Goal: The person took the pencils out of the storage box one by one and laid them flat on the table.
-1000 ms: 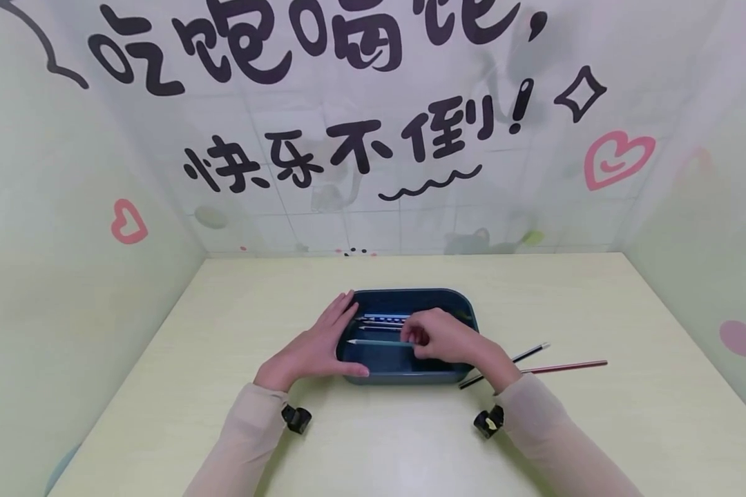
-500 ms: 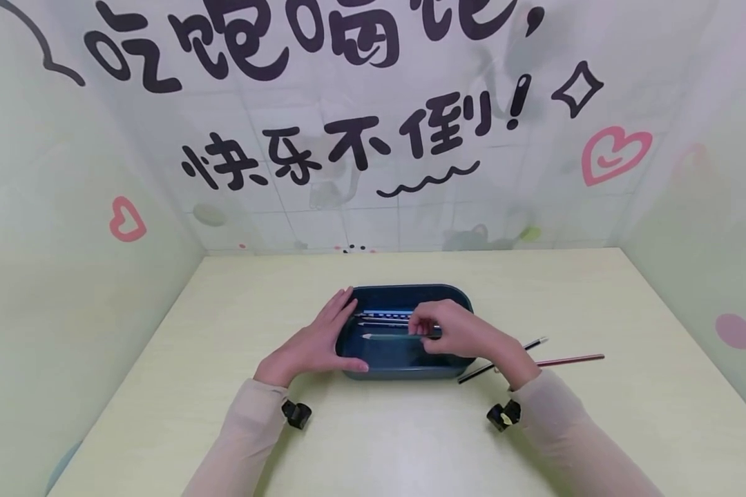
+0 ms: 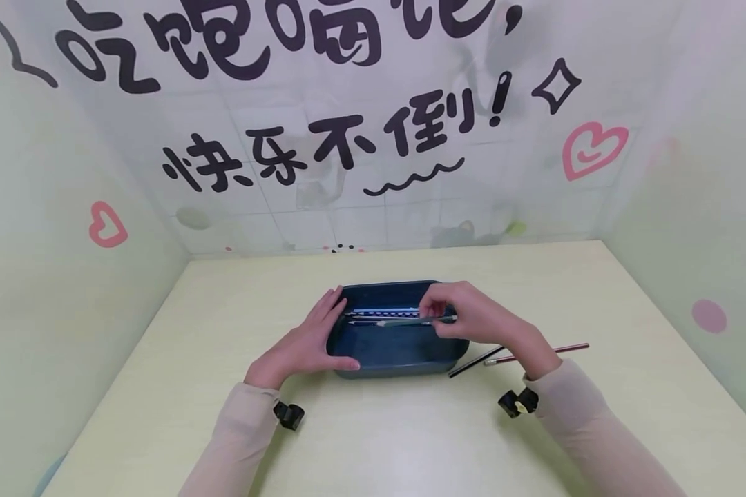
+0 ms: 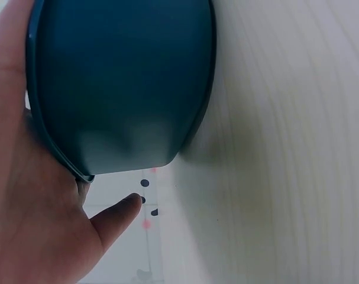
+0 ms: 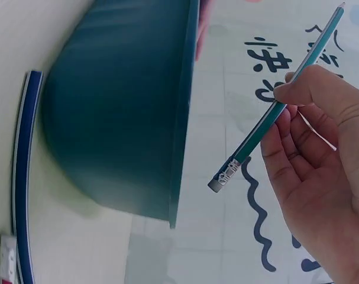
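Observation:
A dark teal box (image 3: 398, 371) with an open top stands on the table, with several pencils (image 3: 373, 314) lying side by side inside. My right hand (image 3: 479, 314) pinches a green pencil (image 5: 261, 131) between thumb and fingers, above the box's right part. In the right wrist view its eraser end (image 5: 225, 176) points down toward the box rim and its tip points up and away. My left hand (image 3: 298, 353) rests against the box's left end, fingers extended along the back-left rim and thumb at the front edge.
Right of the box, a dark blue pencil (image 3: 474, 363) and a red pencil (image 3: 568, 348) lie on the table (image 3: 379, 435), partly hidden under my right wrist. Printed walls (image 3: 323, 228) enclose the table at the back and sides.
My right hand has lifted the green pencil from low in the box and carried it up, back and to the right. The left hand stays at the box's end. The head view has shifted slightly.

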